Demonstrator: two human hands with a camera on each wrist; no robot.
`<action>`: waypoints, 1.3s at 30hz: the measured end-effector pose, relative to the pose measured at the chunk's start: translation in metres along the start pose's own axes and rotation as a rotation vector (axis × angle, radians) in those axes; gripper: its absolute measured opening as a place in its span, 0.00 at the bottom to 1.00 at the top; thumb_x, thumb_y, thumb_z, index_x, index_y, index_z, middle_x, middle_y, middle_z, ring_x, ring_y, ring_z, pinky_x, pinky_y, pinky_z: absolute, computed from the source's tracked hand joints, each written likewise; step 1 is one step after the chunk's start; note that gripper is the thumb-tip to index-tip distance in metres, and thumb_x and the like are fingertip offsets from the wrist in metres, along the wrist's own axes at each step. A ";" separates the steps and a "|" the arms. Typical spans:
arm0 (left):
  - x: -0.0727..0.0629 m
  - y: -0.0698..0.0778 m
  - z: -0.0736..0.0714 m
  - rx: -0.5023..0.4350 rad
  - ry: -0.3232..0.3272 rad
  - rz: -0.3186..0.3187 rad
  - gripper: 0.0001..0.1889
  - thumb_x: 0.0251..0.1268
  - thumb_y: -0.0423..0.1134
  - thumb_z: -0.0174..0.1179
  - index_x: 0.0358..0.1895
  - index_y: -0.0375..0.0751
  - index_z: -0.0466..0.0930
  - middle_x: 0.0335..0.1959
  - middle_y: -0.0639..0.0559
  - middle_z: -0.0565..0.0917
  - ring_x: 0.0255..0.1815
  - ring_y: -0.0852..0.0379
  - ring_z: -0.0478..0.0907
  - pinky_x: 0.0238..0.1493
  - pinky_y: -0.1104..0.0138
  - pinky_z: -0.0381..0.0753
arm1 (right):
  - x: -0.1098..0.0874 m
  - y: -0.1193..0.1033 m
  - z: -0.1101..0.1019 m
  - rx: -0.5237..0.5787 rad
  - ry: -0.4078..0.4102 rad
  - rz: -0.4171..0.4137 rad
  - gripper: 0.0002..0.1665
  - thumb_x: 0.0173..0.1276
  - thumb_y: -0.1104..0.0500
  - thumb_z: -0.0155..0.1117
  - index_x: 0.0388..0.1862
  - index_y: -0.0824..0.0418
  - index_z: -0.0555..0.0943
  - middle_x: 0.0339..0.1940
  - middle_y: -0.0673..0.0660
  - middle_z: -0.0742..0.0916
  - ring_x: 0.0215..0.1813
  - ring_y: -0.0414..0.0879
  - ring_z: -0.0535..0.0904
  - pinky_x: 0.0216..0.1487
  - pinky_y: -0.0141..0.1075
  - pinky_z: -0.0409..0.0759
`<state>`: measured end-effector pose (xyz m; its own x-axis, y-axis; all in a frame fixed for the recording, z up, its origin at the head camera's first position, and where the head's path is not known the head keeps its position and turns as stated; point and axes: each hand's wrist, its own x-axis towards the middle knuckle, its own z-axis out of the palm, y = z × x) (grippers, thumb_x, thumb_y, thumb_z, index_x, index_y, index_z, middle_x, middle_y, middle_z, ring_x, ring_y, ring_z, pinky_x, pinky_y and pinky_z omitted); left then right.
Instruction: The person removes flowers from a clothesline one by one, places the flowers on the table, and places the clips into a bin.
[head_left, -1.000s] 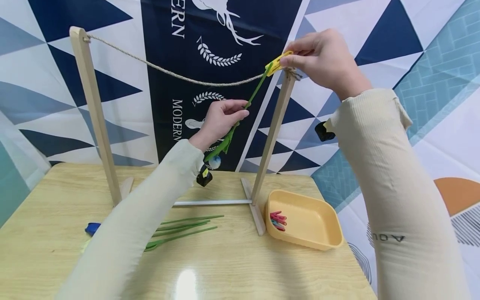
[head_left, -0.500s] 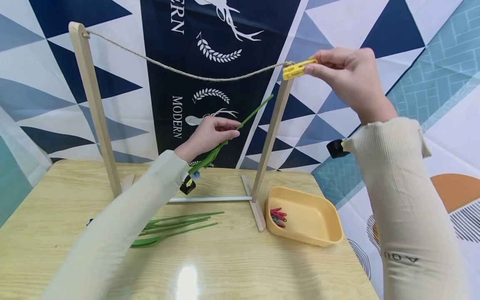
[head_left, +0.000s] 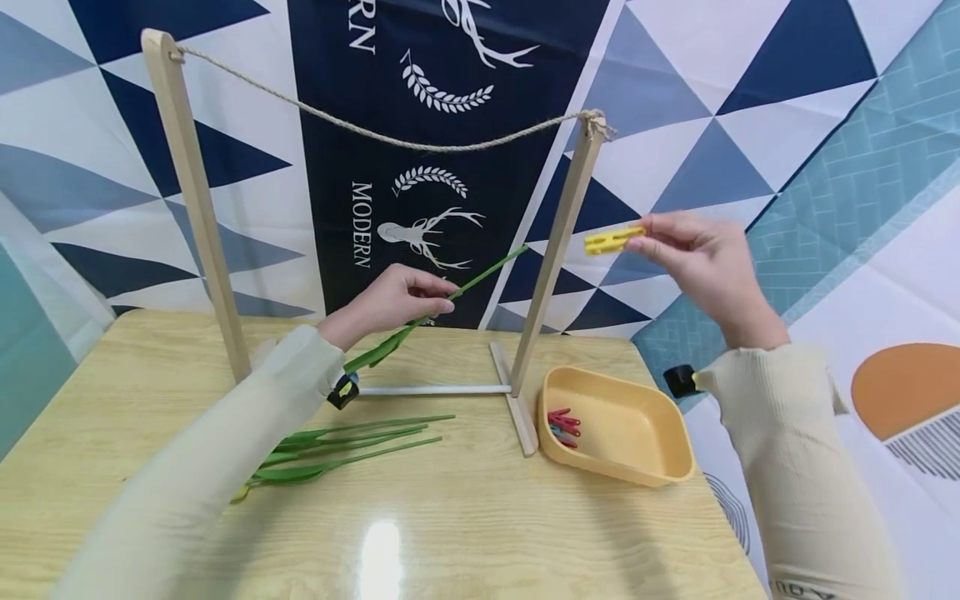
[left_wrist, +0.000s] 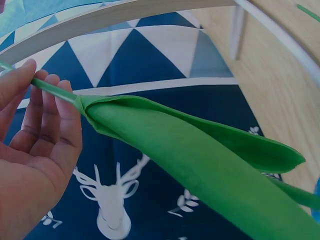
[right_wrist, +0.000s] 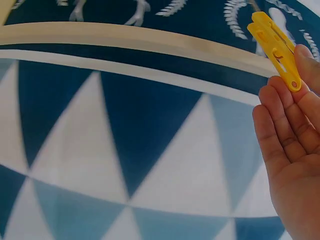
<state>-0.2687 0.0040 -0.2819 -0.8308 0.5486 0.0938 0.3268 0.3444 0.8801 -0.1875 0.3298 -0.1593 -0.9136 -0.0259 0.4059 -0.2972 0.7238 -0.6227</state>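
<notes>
My left hand (head_left: 397, 298) pinches the green stem of an artificial flower (left_wrist: 170, 145) between thumb and fingers. Its broad leaves hang down toward my wrist, and the stem's bare end points up to the right, in front of the right post. Only a sliver of blue shows of its head. In my right hand (head_left: 708, 262) a yellow clothespin (right_wrist: 276, 50) is pinched by one end, held to the right of that post. The rope (head_left: 442, 148) sags between the two post tops above both hands, with nothing clipped on it.
Several more green-stemmed flowers (head_left: 360, 446) lie on the wooden table (head_left: 480, 517), partly behind my left sleeve. A yellow basket (head_left: 622, 433) with red and teal clothespins stands at right. The frame's left post (head_left: 198, 208), right post (head_left: 558, 250) and white crossbar (head_left: 435, 389) stand behind.
The clothespin has come away from the rope and the stem end, and my right hand has lowered it. My left hand has moved down and left with the flower.
</notes>
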 end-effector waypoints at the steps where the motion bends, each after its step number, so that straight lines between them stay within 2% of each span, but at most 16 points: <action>1: -0.003 -0.003 0.000 0.010 -0.011 -0.002 0.15 0.61 0.39 0.62 0.51 0.42 0.82 0.42 0.46 0.86 0.36 0.54 0.80 0.34 0.70 0.77 | -0.004 0.006 0.003 -0.005 -0.014 0.017 0.21 0.61 0.53 0.66 0.49 0.64 0.83 0.37 0.38 0.83 0.37 0.37 0.77 0.34 0.19 0.76; 5: -0.013 -0.017 -0.002 0.071 -0.056 -0.015 0.15 0.61 0.39 0.62 0.51 0.41 0.82 0.44 0.46 0.85 0.36 0.55 0.79 0.35 0.69 0.77 | -0.021 0.032 0.017 -0.023 -0.065 0.096 0.22 0.61 0.50 0.66 0.48 0.64 0.83 0.36 0.35 0.82 0.37 0.36 0.76 0.33 0.21 0.77; 11: -0.028 -0.038 -0.005 0.128 -0.091 -0.055 0.15 0.61 0.38 0.62 0.50 0.40 0.82 0.45 0.45 0.85 0.33 0.61 0.77 0.34 0.69 0.78 | -0.041 0.070 0.034 -0.008 -0.132 0.198 0.27 0.61 0.46 0.65 0.51 0.64 0.81 0.37 0.33 0.82 0.38 0.29 0.78 0.36 0.21 0.77; 15: -0.035 -0.048 -0.006 0.132 -0.116 -0.081 0.15 0.61 0.37 0.62 0.50 0.38 0.82 0.41 0.45 0.86 0.31 0.61 0.75 0.32 0.69 0.76 | -0.055 0.095 0.045 0.010 -0.152 0.223 0.27 0.62 0.46 0.65 0.52 0.65 0.81 0.39 0.33 0.80 0.38 0.25 0.78 0.38 0.20 0.77; 20: -0.039 -0.061 -0.004 0.142 -0.158 -0.065 0.15 0.61 0.36 0.62 0.50 0.37 0.82 0.47 0.43 0.84 0.33 0.60 0.75 0.32 0.69 0.75 | -0.073 0.124 0.058 0.053 -0.189 0.263 0.28 0.62 0.48 0.65 0.53 0.67 0.79 0.37 0.30 0.80 0.36 0.25 0.79 0.38 0.20 0.77; 22: -0.042 -0.067 -0.002 0.147 -0.173 -0.059 0.14 0.61 0.36 0.62 0.49 0.37 0.83 0.50 0.42 0.83 0.33 0.59 0.75 0.31 0.69 0.75 | -0.079 0.135 0.063 0.062 -0.206 0.298 0.29 0.62 0.47 0.65 0.54 0.67 0.79 0.39 0.34 0.82 0.37 0.25 0.79 0.39 0.20 0.77; 26: -0.048 -0.081 0.002 0.154 -0.193 -0.066 0.14 0.61 0.35 0.61 0.49 0.36 0.83 0.50 0.41 0.83 0.30 0.61 0.74 0.30 0.69 0.74 | -0.087 0.155 0.073 0.037 -0.239 0.372 0.33 0.62 0.43 0.64 0.57 0.66 0.77 0.51 0.54 0.84 0.42 0.26 0.77 0.41 0.18 0.75; 29: -0.051 -0.094 0.005 0.128 -0.213 -0.090 0.14 0.62 0.34 0.60 0.50 0.35 0.82 0.44 0.40 0.85 0.25 0.62 0.72 0.28 0.69 0.72 | -0.092 0.169 0.079 0.015 -0.263 0.416 0.36 0.62 0.40 0.61 0.60 0.65 0.75 0.59 0.63 0.79 0.54 0.37 0.77 0.44 0.19 0.73; 32: -0.053 -0.101 0.008 0.103 -0.225 -0.121 0.14 0.62 0.33 0.60 0.50 0.34 0.82 0.34 0.40 0.85 0.21 0.62 0.69 0.25 0.70 0.70 | -0.096 0.180 0.085 0.036 -0.301 0.469 0.40 0.62 0.38 0.60 0.63 0.64 0.72 0.63 0.63 0.76 0.65 0.50 0.70 0.54 0.29 0.74; 34: -0.053 -0.102 0.008 0.113 -0.233 -0.119 0.13 0.61 0.33 0.60 0.49 0.34 0.82 0.29 0.42 0.84 0.20 0.63 0.68 0.24 0.71 0.69 | -0.098 0.185 0.089 0.068 -0.324 0.506 0.42 0.61 0.36 0.59 0.65 0.64 0.70 0.64 0.63 0.75 0.68 0.54 0.67 0.61 0.40 0.72; 36: -0.052 -0.098 0.007 0.131 -0.238 -0.112 0.13 0.61 0.33 0.60 0.48 0.34 0.83 0.28 0.45 0.84 0.20 0.63 0.69 0.24 0.71 0.70 | -0.099 0.189 0.093 0.093 -0.352 0.541 0.44 0.61 0.35 0.59 0.66 0.64 0.69 0.67 0.62 0.72 0.70 0.55 0.63 0.65 0.49 0.67; 39: -0.050 -0.092 0.005 0.171 -0.250 -0.102 0.13 0.61 0.33 0.60 0.48 0.34 0.83 0.29 0.48 0.85 0.21 0.63 0.71 0.25 0.70 0.72 | -0.100 0.193 0.098 0.118 -0.373 0.565 0.44 0.61 0.35 0.59 0.66 0.64 0.69 0.70 0.62 0.69 0.73 0.56 0.59 0.68 0.53 0.62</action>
<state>-0.2551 -0.0509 -0.3695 -0.7335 0.6679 -0.1265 0.3366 0.5185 0.7860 -0.1810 0.4050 -0.3856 -0.9655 0.0827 -0.2467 0.2441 0.6167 -0.7484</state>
